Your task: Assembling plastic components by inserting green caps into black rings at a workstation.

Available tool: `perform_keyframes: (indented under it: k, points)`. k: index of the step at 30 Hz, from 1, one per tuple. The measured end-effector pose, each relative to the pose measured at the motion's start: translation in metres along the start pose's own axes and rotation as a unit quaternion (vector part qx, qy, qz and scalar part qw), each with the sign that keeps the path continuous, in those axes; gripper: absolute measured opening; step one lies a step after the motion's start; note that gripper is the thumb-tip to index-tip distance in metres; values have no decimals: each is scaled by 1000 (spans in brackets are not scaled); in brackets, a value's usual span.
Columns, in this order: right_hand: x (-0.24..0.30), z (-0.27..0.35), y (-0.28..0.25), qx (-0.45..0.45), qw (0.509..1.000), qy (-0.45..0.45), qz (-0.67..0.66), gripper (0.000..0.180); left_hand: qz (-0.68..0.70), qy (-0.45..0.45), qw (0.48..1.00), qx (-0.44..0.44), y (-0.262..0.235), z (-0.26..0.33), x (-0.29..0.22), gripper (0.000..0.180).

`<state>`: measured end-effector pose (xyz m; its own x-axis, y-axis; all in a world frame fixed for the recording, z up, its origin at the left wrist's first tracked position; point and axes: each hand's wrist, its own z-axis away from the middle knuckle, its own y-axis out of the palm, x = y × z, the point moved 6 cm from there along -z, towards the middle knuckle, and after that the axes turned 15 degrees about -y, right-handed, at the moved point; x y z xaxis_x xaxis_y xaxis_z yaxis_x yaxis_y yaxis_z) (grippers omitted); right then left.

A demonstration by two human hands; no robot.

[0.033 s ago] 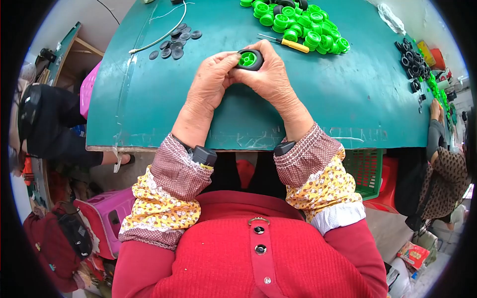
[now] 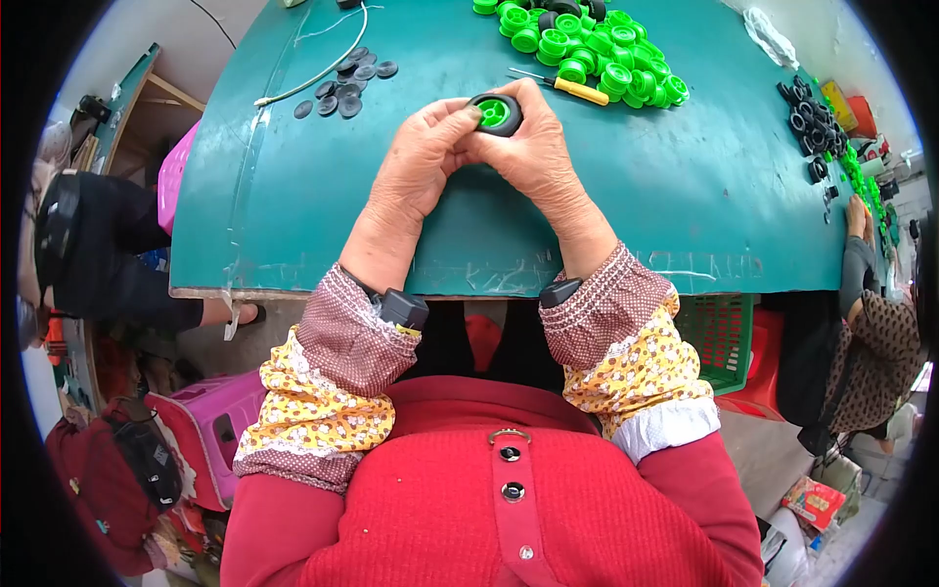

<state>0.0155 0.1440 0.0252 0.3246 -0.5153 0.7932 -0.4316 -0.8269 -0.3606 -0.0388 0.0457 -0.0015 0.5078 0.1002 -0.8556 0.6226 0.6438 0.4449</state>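
Between both hands, above the table, is a toy wheel (image 2: 497, 114) with a bright green spoked hub inside a black tyre. My left hand (image 2: 423, 152) grips its left side, with the thumb pressed against the hub and tyre rim. From the right, my right hand (image 2: 536, 147) wraps its fingers round the tyre's far edge, the thumb beneath. Several flat black discs (image 2: 349, 105) lie beyond my left hand. A screwdriver (image 2: 582, 91) with a yellow handle lies past my right hand, touching a heap of green wheel hubs (image 2: 616, 73).
The green-topped table (image 2: 704, 196) spans the view. A pale cord (image 2: 323, 85) curves at far left. Black tyres (image 2: 804, 117) lie at the right, near another person's arm (image 2: 853, 264). Below the edge are a green basket (image 2: 719, 342) and a pink plastic chair (image 2: 220, 421).
The wheel has shifted slightly to the right in my hands. My left thumb has moved a little right over the hub. The things on the table lie as before.
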Motion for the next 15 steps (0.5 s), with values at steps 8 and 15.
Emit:
perform_keyframes:
  k: [8,15]
  points:
    - [5,0,2,-66,997,-28,-12,54,36,26,999,-26,0,7,-9,32]
    - [-3,0,7,-3,965,62,-253,65,-55,116,985,-112,-17,10,-21,27]
